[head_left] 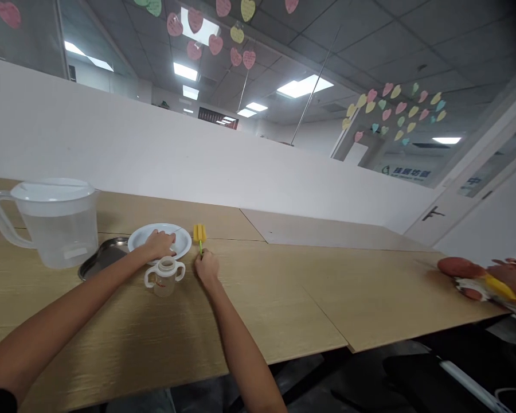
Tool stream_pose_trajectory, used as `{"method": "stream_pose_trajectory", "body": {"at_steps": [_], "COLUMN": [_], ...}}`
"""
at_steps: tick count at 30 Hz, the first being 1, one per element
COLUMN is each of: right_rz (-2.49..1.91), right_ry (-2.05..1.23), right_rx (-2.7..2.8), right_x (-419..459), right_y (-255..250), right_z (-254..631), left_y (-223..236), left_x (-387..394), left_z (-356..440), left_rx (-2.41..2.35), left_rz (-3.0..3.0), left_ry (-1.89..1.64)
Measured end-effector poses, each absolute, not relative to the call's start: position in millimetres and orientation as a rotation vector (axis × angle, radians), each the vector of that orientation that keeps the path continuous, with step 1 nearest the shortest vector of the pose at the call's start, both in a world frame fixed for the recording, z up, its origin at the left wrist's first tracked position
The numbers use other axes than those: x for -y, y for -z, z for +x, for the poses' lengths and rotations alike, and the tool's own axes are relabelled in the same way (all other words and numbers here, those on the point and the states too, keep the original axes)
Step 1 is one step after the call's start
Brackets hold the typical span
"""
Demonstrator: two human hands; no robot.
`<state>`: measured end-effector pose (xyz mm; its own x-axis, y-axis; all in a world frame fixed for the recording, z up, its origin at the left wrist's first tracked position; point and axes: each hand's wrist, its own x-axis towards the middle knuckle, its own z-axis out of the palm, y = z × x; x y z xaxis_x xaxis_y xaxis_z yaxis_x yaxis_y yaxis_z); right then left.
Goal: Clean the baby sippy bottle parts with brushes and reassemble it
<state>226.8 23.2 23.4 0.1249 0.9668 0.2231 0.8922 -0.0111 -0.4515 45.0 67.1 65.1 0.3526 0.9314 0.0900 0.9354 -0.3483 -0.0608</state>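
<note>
My right hand (207,266) is closed around the green handle of a bottle brush (200,233) with a yellow sponge head, which points away from me at table height. My left hand (160,244) reaches over a white bowl (140,234). Its fingers are bent together, and whatever they hold, if anything, is too small to name. Between my forearms a clear baby bottle (165,282) stands upright without a lid, its white collar carrying two side handles. Just left of the bowl lies a metal tray (95,265), partly hidden by my left forearm.
A large clear pitcher (64,229) with a white lid stands at the left. Beyond the wooden table (275,292) runs a white wall (198,172) with glass above. Several reddish and yellow items (462,268) lie at the far right end. Dark chairs (430,378) stand below.
</note>
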Motion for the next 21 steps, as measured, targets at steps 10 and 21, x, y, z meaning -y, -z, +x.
{"method": "stream_pose_trajectory", "body": {"at_steps": [10,21], "right_rz": [-1.866,-1.819], "right_ry": [-0.172,-0.158], "right_rx": [1.792,1.807], "right_x": [-21,-15], "right_y": [-25,-30], "right_z": [223,220], "left_y": [-73,-85], "left_x": [-57,-60], "left_z": [27,-16], "left_rx": [1.737,1.945], "left_rz": [-2.674,-2.338], "left_ry": [0.206,0.132]}}
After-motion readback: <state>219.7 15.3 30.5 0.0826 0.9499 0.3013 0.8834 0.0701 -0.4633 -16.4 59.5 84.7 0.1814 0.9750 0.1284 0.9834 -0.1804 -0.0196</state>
